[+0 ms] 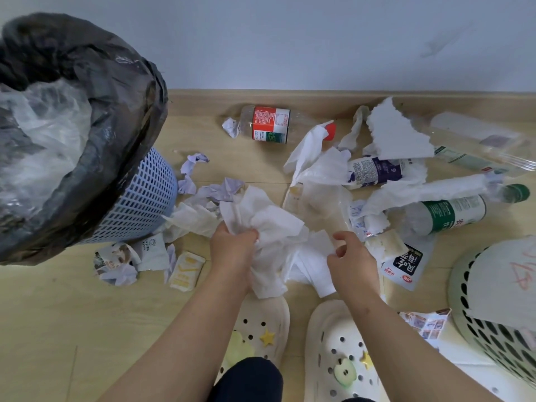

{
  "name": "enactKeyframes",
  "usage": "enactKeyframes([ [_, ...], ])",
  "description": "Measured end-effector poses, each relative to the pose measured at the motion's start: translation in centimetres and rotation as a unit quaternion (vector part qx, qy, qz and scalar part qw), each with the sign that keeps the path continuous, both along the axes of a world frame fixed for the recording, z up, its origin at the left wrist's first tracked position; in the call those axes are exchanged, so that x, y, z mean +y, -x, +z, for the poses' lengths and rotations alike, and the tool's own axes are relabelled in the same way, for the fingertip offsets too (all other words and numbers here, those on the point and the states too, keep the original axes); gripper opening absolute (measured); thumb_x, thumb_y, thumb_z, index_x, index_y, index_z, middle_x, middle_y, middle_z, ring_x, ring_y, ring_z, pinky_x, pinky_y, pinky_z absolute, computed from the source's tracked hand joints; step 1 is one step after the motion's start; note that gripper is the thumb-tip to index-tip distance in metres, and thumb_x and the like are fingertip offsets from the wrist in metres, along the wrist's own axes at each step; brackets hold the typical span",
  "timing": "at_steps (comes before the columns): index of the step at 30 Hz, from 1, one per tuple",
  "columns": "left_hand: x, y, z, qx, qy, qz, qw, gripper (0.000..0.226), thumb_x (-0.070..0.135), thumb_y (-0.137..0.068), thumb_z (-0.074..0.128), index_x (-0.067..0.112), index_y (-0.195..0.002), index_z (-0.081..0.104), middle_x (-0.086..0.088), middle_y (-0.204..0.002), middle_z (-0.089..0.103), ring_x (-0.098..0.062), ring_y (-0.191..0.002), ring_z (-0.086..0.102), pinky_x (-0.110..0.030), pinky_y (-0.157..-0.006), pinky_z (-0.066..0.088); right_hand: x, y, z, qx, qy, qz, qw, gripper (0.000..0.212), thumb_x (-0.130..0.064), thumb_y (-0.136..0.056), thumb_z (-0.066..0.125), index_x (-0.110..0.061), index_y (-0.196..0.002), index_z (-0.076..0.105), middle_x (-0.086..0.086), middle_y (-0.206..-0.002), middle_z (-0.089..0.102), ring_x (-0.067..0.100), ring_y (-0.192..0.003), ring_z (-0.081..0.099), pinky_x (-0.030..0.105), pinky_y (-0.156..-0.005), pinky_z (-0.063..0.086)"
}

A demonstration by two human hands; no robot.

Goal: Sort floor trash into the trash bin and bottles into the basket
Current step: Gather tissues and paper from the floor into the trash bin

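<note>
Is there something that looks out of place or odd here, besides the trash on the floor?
Yes. A white sheet with red writing lies across the top of the basket at the right, covering much of its opening. Bottles belong there, so it looks misplaced.

I see a plain pale grey-blue wall (290, 39), faintly smudged (443, 42) at upper right, meeting the light wood-plank floor (58, 329) along a matching skirting board (232, 96).

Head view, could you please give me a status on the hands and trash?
Left hand grips tissue wad; right hand pinches its edge. Trash bin close at left. Purple-label bottle on floor, partly under paper.
</note>
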State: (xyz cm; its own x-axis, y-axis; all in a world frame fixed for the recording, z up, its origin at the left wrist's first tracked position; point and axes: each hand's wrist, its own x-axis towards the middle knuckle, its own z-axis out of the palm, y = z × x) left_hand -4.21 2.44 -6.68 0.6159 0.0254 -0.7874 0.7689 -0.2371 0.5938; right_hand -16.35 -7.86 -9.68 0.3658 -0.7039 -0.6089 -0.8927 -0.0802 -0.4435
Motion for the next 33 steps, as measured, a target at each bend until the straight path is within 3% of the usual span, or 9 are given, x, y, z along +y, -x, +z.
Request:
enactKeyframes([
  [5, 0.1, 0.2, 1.0, -0.019, -0.006, -0.002, 1.0, 0.038, -0.004, -0.083, 0.056, 0.02, -0.112, 0.06, -0.001, -0.096, 0.065, -0.028, -0.095, 0.062, -0.051, -0.093, 0.05, -0.6, -0.8, 1.5, -0.059, -0.014, -0.109, 0.992, 0.021, -0.009, -0.09, 0.051, -0.017, -0.107, 0.06, -0.005, -0.087, 0.056, 0.014, -0.081, 0.05, 0.023, -0.06, 0.037],
  [9, 0.1, -0.1, 3.3, -0.04, -0.001, -0.004, 0.999, 0.039, -0.002, -0.085, 0.055, 0.022, -0.116, 0.058, 0.001, -0.096, 0.063, -0.025, -0.092, 0.06, -0.045, -0.091, 0.051, -1.5, -1.3, 4.6, -0.099, -0.017, -0.152, 0.983, 0.009, -0.011, -0.089, 0.052, -0.017, -0.095, 0.056, -0.002, -0.087, 0.058, 0.019, -0.083, 0.052, 0.027, -0.07, 0.039],
  [15, -0.4, -0.5, 9.5, -0.099, 0.024, -0.037, 0.994, 0.035, 0.0, -0.087, 0.055, 0.02, -0.115, 0.055, -0.002, -0.103, 0.06, -0.022, -0.086, 0.055, -0.032, -0.08, 0.046, -2.6, -2.3, 12.8, -0.168, -0.037, -0.184, 0.968, 0.008, -0.01, -0.089, 0.047, -0.016, -0.091, 0.052, -0.004, -0.076, 0.049, 0.011, -0.065, 0.042, 0.028, -0.06, 0.037],
  [17, -0.4, -0.2, 12.5, -0.119, 0.042, -0.056, 0.99, 0.033, 0.0, -0.088, 0.054, 0.026, -0.106, 0.049, 0.004, -0.091, 0.057, -0.016, -0.075, 0.051, -0.028, -0.074, 0.042, -2.3, -2.6, 16.3, -0.211, -0.053, -0.191, 0.957, 0.009, -0.01, -0.09, 0.046, -0.016, -0.088, 0.05, -0.002, -0.076, 0.049, 0.013, -0.063, 0.041, 0.027, -0.057, 0.035],
  [20, -0.1, 0.5, 16.3, -0.148, 0.05, -0.087, 0.984, 0.025, -0.003, -0.087, 0.052, 0.021, -0.09, 0.049, 0.008, -0.075, 0.05, -0.008, -0.063, 0.045, -0.023, -0.055, 0.038, -1.3, -3.0, 20.9, -0.276, -0.066, -0.195, 0.939, 0.008, -0.008, -0.091, 0.046, -0.014, -0.092, 0.051, -0.001, -0.074, 0.048, 0.014, -0.062, 0.041, 0.025, -0.055, 0.034],
  [24, 1.0, 1.7, 21.1, -0.178, 0.074, -0.103, 0.976, 0.025, -0.004, -0.085, 0.051, 0.019, -0.097, 0.051, 0.004, -0.076, 0.051, -0.008, -0.064, 0.045, -0.021, -0.056, 0.036, 1.1, -3.2, 26.1, -0.339, -0.054, -0.189, 0.92, 0.018, -0.006, -0.088, 0.048, -0.018, -0.075, 0.048, -0.002, -0.072, 0.048, 0.014, -0.062, 0.042, 0.026, -0.057, 0.035],
  [28, 2.7, 3.2, 25.1, -0.154, 0.086, -0.114, 0.978, 0.018, 0.004, -0.085, 0.052, 0.022, -0.085, 0.048, 0.001, -0.074, 0.049, -0.012, -0.064, 0.044, -0.026, -0.061, 0.037, 4.4, -2.2, 30.0, -0.374, -0.079, -0.187, 0.905, 0.012, -0.006, -0.088, 0.05, -0.014, -0.079, 0.05, 0.002, -0.076, 0.051, 0.017, -0.065, 0.043, 0.027, -0.059, 0.036],
  [31, 4.0, 4.1, 27.4, -0.119, 0.119, -0.089, 0.982, 0.002, 0.015, -0.086, 0.056, 0.014, -0.085, 0.057, 0.0, -0.069, 0.053, -0.014, -0.061, 0.049, -0.021, -0.054, 0.037, 7.1, -1.4, 31.4, -0.405, -0.17, -0.189, 0.878, 0.01, -0.01, -0.09, 0.051, -0.007, -0.084, 0.057, 0.008, -0.082, 0.059, 0.021, -0.073, 0.052, 0.029, -0.065, 0.04],
  [33, 4.9, 4.4, 28.7, -0.075, 0.164, -0.066, 0.981, 0.029, 0.035, -0.088, 0.056, 0.01, -0.102, 0.062, -0.001, -0.081, 0.061, -0.014, -0.073, 0.058, -0.025, -0.059, 0.041, 8.6, -1.1, 31.8, -0.417, -0.229, -0.191, 0.859, 0.022, -0.019, -0.094, 0.048, -0.006, -0.085, 0.063, 0.006, -0.081, 0.066, 0.02, -0.077, 0.059, 0.03, -0.07, 0.044],
])
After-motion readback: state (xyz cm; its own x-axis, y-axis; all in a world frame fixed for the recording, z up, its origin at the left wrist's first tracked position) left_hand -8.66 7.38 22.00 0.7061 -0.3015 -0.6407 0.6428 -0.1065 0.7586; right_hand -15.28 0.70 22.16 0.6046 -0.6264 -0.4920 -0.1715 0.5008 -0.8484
